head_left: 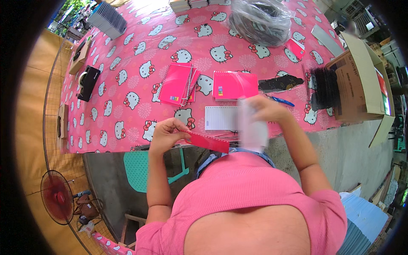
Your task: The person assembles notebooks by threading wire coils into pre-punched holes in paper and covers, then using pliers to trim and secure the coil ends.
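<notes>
My left hand [169, 132] pinches a red notebook cover [209, 143] by one end, just over the table's near edge; punched holes run along the cover's upper side. In my right hand [272, 109] is a bundle of white sheets [252, 134], smeared by motion and standing on edge. Between the hands, a lined white pad [221, 118] with holes along its top lies on the table, partly hidden by the bundle. Behind it rests a stack of pink covers [235, 84]. A stack of spiral-bound pink notebooks [176, 83] sits to its left.
Right of the covers lie a dark flat piece [281, 83], a blue-handled tool [282, 101] and black binding coils [324, 89] beside a cardboard box [348, 87]. A plastic bag [261, 25] holds dark coils. A tape dispenser [88, 83] stands left; a green stool [136, 170] is below.
</notes>
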Available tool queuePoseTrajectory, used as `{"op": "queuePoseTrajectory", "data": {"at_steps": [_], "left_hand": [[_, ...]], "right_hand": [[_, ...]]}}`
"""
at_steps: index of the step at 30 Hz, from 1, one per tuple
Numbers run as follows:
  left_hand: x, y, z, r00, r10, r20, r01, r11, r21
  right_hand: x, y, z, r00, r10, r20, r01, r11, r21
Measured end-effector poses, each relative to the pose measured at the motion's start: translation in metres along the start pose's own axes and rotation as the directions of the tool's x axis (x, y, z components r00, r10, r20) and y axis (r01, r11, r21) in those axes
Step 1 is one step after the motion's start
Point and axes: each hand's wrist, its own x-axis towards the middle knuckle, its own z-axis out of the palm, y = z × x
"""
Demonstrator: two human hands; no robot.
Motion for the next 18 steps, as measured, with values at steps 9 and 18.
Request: {"op": "queuePoseTrajectory", "data": {"at_steps": [9, 18], "left_hand": [[0.032, -0.015, 0.032, 0.988, -0.148, 0.038, 0.149, 0.988, -0.029], [0.056, -0.084, 0.082, 0.929, 0.106, -0.355, 0.135, 0.795, 0.591]], "right_hand": [[0.035, 0.037, 0.06, 0.946, -0.211, -0.244, -0.12, 0.472, -0.873], [-0.031, 0.06, 0.065, 0.653, 0.301, -0.695, -0.516, 0.848, -0.118]]}}
